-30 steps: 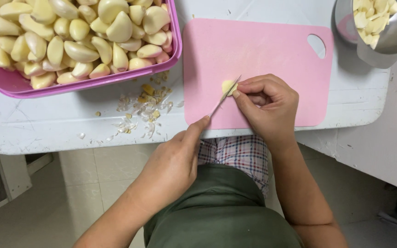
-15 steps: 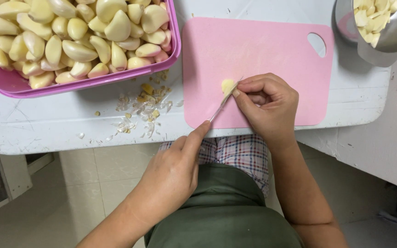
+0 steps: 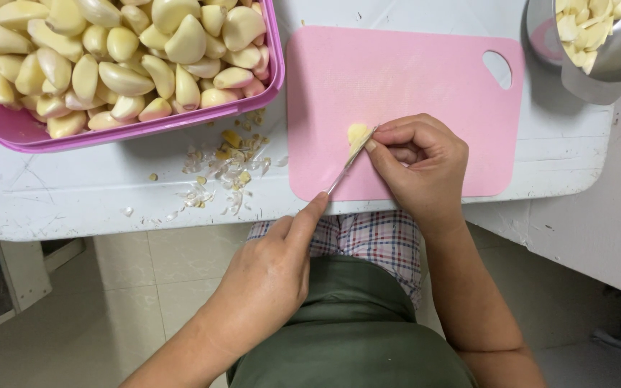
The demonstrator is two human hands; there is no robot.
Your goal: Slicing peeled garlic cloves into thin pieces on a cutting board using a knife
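Note:
A pink cutting board (image 3: 411,79) lies on the white table. My right hand (image 3: 422,165) pinches a peeled garlic clove (image 3: 356,134) against the board near its front edge. My left hand (image 3: 267,276) holds a small knife (image 3: 350,162), its index finger stretched along the back; the thin blade rests on the clove. The knife's handle is hidden inside the hand.
A pink tub (image 3: 138,129) full of peeled garlic cloves stands at the back left. Garlic skins and trimmings (image 3: 228,169) lie on the white table (image 3: 73,194) in front of it. A metal bowl (image 3: 612,65) with cut garlic sits at the back right.
Both hands stay in place; the blade has shifted only slightly on the clove.

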